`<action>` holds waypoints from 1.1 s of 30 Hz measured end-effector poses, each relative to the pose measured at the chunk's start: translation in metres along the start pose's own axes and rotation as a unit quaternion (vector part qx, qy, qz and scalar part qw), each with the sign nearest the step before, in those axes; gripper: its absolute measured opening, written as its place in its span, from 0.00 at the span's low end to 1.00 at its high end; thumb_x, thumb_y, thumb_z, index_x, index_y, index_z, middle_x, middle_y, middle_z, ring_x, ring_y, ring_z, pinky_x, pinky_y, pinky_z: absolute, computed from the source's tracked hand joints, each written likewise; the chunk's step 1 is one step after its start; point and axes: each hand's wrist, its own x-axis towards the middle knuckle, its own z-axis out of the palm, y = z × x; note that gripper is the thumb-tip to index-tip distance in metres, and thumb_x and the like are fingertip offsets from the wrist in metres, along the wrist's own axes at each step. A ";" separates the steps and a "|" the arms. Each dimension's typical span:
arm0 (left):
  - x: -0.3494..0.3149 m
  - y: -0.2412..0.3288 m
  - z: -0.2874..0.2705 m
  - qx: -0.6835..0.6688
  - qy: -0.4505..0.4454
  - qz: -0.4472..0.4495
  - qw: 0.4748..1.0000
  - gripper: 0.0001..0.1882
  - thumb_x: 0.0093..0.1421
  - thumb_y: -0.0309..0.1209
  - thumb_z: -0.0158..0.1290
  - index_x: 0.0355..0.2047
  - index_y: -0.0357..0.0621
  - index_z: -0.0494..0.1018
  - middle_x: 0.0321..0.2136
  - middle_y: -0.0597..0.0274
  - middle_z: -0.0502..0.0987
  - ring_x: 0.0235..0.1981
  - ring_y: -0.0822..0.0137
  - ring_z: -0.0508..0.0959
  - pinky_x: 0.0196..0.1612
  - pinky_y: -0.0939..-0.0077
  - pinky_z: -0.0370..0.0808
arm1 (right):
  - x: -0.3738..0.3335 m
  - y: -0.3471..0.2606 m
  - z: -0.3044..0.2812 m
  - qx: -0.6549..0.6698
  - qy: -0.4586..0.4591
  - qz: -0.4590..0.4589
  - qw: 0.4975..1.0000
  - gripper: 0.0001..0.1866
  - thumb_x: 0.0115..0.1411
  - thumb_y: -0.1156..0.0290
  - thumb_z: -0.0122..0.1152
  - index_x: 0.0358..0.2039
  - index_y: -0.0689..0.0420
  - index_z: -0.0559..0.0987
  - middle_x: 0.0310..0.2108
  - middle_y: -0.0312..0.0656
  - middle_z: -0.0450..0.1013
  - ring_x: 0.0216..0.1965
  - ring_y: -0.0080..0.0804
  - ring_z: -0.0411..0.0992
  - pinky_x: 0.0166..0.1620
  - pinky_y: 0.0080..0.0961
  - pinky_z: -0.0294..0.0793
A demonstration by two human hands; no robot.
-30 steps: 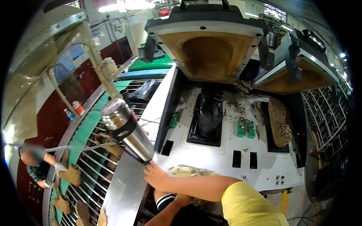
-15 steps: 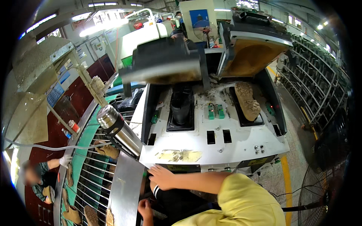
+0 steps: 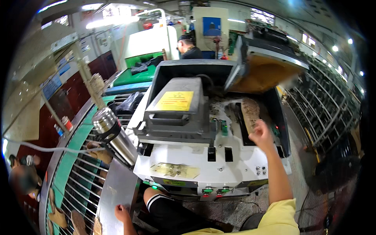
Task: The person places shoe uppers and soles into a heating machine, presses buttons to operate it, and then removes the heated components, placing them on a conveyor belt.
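A tan shoe [image 3: 250, 107] lies sole up on the right black pad [image 3: 236, 117] of a white two-station press. At the shoe's near end is my right hand [image 3: 261, 134], its fingers curled onto the end of the shoe. The left station's grey lid [image 3: 180, 94], marked with a yellow label, is down and hides the black boot form beneath it. Above the shoe the right lid [image 3: 270, 64] stands raised, its brown pad showing. My left hand [image 3: 122, 214] is low beside the metal ledge, fingers curled, with nothing visible in it.
A steel thermos [image 3: 115, 137] leans at the press's left corner. Further left, a roller conveyor [image 3: 78, 172] carries several tan shoes. One person [image 3: 25, 178] is beyond the conveyor, another [image 3: 190, 47] behind the press. Shoe racks [image 3: 325, 86] and a floor fan [image 3: 313, 207] stand right.
The left lid, partly raised before, has come down over its boot form. My right hand has moved from the press's front left corner across to the tan shoe. The view has shifted slightly.
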 end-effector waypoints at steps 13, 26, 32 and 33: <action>-0.011 0.023 -0.004 0.004 -0.033 -0.079 0.996 0.08 0.52 0.33 0.54 0.27 0.42 0.76 0.21 0.53 0.77 0.25 0.54 0.78 0.30 0.64 0.74 | 0.206 0.096 0.030 -0.255 -0.098 0.242 0.931 0.68 0.26 0.71 0.74 0.67 0.57 0.42 0.59 0.58 0.59 0.59 0.49 0.61 0.58 0.39 0.65; -0.007 0.030 -0.015 0.004 -0.026 -0.067 0.997 0.07 0.51 0.34 0.55 0.26 0.46 0.78 0.20 0.55 0.76 0.29 0.53 0.77 0.33 0.61 0.73 | -0.006 0.060 -0.023 -0.053 0.394 -0.035 0.917 0.37 0.54 0.59 0.61 0.60 0.60 0.59 0.57 0.57 0.62 0.56 0.50 0.64 0.54 0.41 0.65; -0.057 0.108 -0.018 -0.197 -0.300 -0.026 0.933 0.08 0.58 0.32 0.55 0.34 0.41 0.77 0.30 0.58 0.79 0.33 0.65 0.78 0.40 0.69 0.75 | -0.105 -0.004 -0.029 0.457 0.512 0.164 0.708 0.27 0.51 0.70 0.61 0.53 0.60 0.70 0.54 0.51 0.67 0.53 0.48 0.65 0.43 0.42 0.73; -0.076 0.137 -0.025 -0.299 -0.398 -0.027 0.867 0.11 0.59 0.34 0.56 0.38 0.42 0.77 0.31 0.61 0.78 0.36 0.69 0.77 0.42 0.70 0.74 | -0.110 -0.036 -0.023 0.578 0.494 0.205 0.616 0.29 0.51 0.71 0.61 0.55 0.60 0.68 0.55 0.51 0.65 0.55 0.49 0.64 0.43 0.43 0.73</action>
